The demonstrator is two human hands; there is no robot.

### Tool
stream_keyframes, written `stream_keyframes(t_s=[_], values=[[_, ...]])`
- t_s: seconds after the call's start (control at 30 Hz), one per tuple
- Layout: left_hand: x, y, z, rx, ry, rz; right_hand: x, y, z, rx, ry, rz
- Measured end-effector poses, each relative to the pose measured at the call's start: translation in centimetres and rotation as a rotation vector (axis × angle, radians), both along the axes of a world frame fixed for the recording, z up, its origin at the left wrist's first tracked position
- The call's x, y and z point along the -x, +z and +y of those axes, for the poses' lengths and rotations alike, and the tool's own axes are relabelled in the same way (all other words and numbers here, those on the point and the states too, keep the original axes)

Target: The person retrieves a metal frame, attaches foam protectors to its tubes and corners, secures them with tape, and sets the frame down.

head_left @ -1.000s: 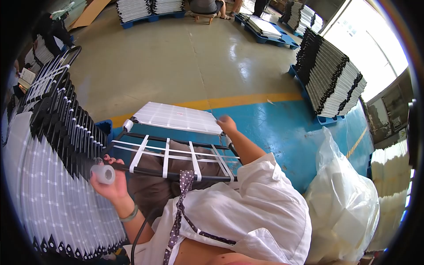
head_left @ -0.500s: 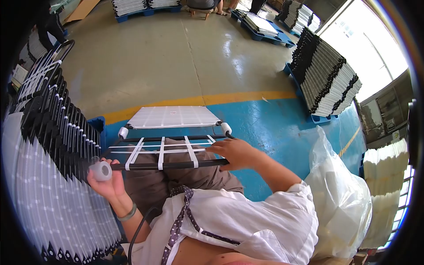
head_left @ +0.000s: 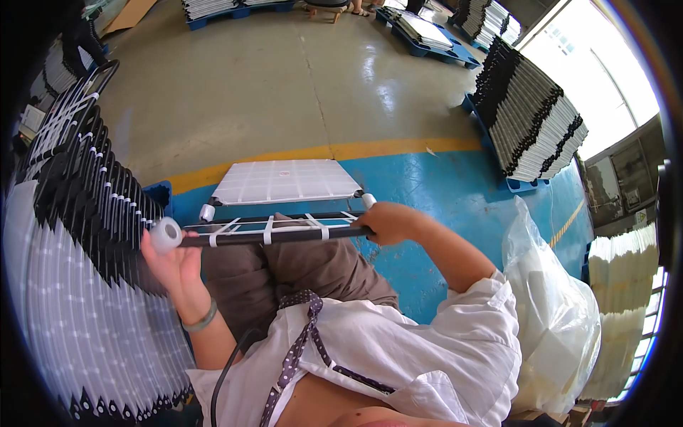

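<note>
My left hand [head_left: 173, 267] holds a roll of clear tape [head_left: 166, 235] between thumb and fingers, beside the left end of a black bar. That bar is the near edge of a black frame [head_left: 284, 235] crossed by white straps, lying over my knees. Around the bar's right end, the fingers of my right hand [head_left: 391, 223] are wrapped. Joined at the far side of the frame is a white panel [head_left: 288, 183], with white rolls [head_left: 207, 213] at its near corners.
Stacked black-and-white frames [head_left: 107, 285] rise close on my left. A plastic bag [head_left: 551, 313] stands at my right, with a pale stack [head_left: 622, 306] beyond. Another stack [head_left: 530, 114] sits on a blue pallet at the right. Parts of other people show at the far edge.
The frame's near bar has risen and the frame looks more tilted. My right hand has moved from the straps onto the bar's right end. The tape roll has moved up with my left hand.
</note>
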State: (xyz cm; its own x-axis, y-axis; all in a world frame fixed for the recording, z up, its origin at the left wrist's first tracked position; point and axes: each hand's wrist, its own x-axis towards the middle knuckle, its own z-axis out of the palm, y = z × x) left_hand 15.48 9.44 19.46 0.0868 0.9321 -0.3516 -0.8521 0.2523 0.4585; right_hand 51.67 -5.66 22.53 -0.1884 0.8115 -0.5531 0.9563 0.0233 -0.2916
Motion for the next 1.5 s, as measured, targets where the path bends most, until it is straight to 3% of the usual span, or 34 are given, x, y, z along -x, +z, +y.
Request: stream_keyframes(t_s=[0.1,0.23,0.3,0.37,0.5,0.63,0.83,1.03,1.27,1.5], values=[[-0.9,-0.8,2.9,0.024,-0.012,-0.077,-1.3,0.6,3.0,0.214,-0.138,0.106],[-1.4,-1.0,4.6,0.127,0.041,-0.043,-1.7,-0.3,4.5,0.312,-0.148,0.239],[-0.3,-1.7,3.3,0.077,-0.022,-0.09,-1.8,-3.6,2.8,0.04,-0.069,0.159],[0.7,-3.0,2.1,-0.011,-0.027,-0.075,0.1,-3.3,0.5,-0.134,-0.101,0.019],[1.1,-3.6,-0.8,-0.139,-0.013,0.005,2.0,-4.8,-3.2,-0.343,-0.138,0.153],[1.5,-6.2,-1.9,-0.16,0.044,0.009,4.1,-6.4,-5.5,-0.26,-0.233,0.183],[1.6,-7.9,-1.1,-0.193,0.137,0.136,6.8,-9.1,-7.2,-0.329,-0.297,0.098],[1.1,-7.5,-1.2,-0.051,0.295,0.254,7.3,-8.2,-7.0,-0.321,-0.276,0.058],[2.4,-9.0,-1.6,-0.045,0.281,0.27,7.7,-8.4,-7.1,-0.332,-0.206,-0.008],[1.6,-8.6,1.5,-0.032,0.144,0.251,9.1,-7.3,-7.6,-0.294,-0.318,0.048]])
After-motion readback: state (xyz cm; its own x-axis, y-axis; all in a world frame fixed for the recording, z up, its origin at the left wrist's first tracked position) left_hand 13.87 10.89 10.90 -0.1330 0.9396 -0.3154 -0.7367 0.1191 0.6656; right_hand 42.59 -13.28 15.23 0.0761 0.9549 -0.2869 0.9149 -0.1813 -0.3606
